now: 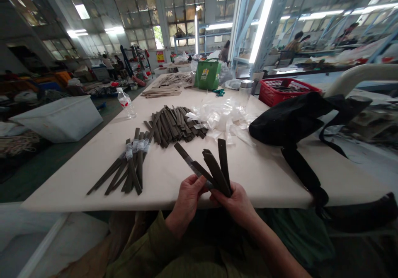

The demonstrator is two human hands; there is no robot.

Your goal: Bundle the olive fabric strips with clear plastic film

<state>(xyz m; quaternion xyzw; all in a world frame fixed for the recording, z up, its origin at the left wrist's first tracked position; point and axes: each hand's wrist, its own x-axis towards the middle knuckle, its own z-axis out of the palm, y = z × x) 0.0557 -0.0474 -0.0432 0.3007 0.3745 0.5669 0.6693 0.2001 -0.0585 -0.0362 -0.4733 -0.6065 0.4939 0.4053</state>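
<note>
Both of my hands are at the front edge of the table. My right hand (pixel 238 205) grips several dark grey-brown flat strips (pixel 217 171) that fan out upward. Beside it, my left hand (pixel 188 197) pinches a dark strip (pixel 183 153) with a clear plastic band around its middle. The lower ends of the strips are hidden by my fingers. To the left lie banded bundles of similar strips (pixel 132 162), wrapped in clear plastic. A larger pile of loose strips (pixel 177 124) sits ahead, touching a heap of clear plastic pieces (pixel 222 116).
On the pale table (pixel 164 182) stand a water bottle (pixel 126 104), a green bag (pixel 207 75), a jar (pixel 246 88) and a red basket (pixel 286 90). A black bag (pixel 286 120) lies at right, its strap hanging over the edge. A white bin (pixel 59 118) stands left. People work farther back.
</note>
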